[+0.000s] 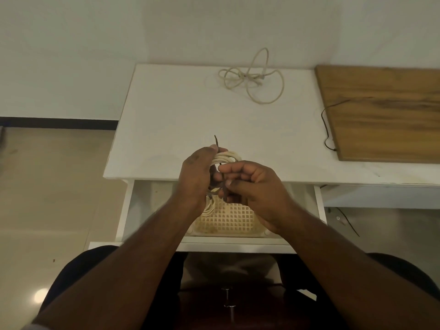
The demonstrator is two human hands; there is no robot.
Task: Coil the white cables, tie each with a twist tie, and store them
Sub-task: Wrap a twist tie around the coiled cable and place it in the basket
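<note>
two hands work above the front edge of a white desk [181,120]. the left hand [196,176] curls its fingers round a coiled white cable [227,157], holding the loops bunched together, with its thumb pressed near the top of the bundle. one dark twist tie [217,142] crosses the coil; its upper end sticks up past the left thumb. the right hand [256,191] pinches the lower part of that tie between thumb and forefinger, just beside the left hand, its other fingers curled in.

white cables counted: two plainly in sight. the held coil is one; a second, loose white cable [253,78] lies uncoiled in sprawling loops at the far side of the desk, well apart from the hands. more pale loops [209,208] show under the left wrist, inside the basket; i cannot tell whether they belong to the held coil or to a separate one.

one drawer [142,206] stands open under the desk, and in it sits one cream lattice basket [234,219], directly below the hands.

one wooden board [385,110] rests on the desk's right side, with a thin black wire [325,129] trailing along its left edge. behind is a plain white wall [95,44]; the floor [52,186] is beige tile with a dark skirting strip.
</note>
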